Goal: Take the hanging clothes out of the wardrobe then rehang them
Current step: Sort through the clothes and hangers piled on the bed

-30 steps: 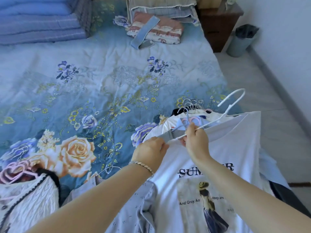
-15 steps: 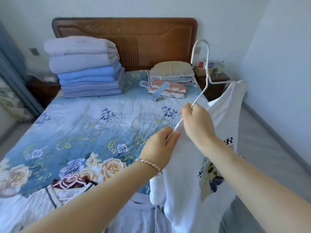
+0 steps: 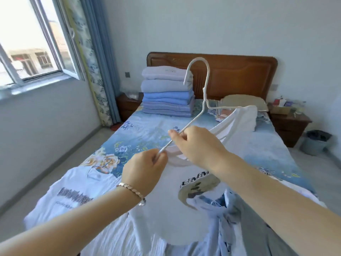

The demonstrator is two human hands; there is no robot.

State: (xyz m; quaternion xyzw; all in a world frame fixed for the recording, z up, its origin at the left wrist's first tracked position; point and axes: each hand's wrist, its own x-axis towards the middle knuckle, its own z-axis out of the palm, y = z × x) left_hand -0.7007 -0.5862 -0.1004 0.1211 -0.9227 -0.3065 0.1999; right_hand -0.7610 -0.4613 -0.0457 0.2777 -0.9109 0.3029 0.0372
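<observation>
I hold a white wire hanger [image 3: 204, 93] up over the bed, hook at the top. My right hand [image 3: 195, 145] pinches its left arm. My left hand [image 3: 145, 170] grips the lower end of that arm together with the collar of a white printed T-shirt [image 3: 166, 200]. The hanger's right arm sits inside the shirt's far shoulder [image 3: 243, 119]; the shirt hangs down from it over my forearms. Another white T-shirt with dark lettering [image 3: 70, 193] lies on the bed at the left, with a thin hanger on it.
The bed [image 3: 140, 133] has a blue floral cover, a stack of folded blankets [image 3: 167, 91] and a pillow [image 3: 243, 101] by the wooden headboard. Grey-blue clothes [image 3: 230, 218] lie bottom right. Nightstand [image 3: 289, 122] and bin [image 3: 315, 143] stand right; window left.
My view has swung left and up, bringing the window into sight. The hanger has turned upright with its hook on top. Both hands have kept hold of the hanger's arm and the shirt.
</observation>
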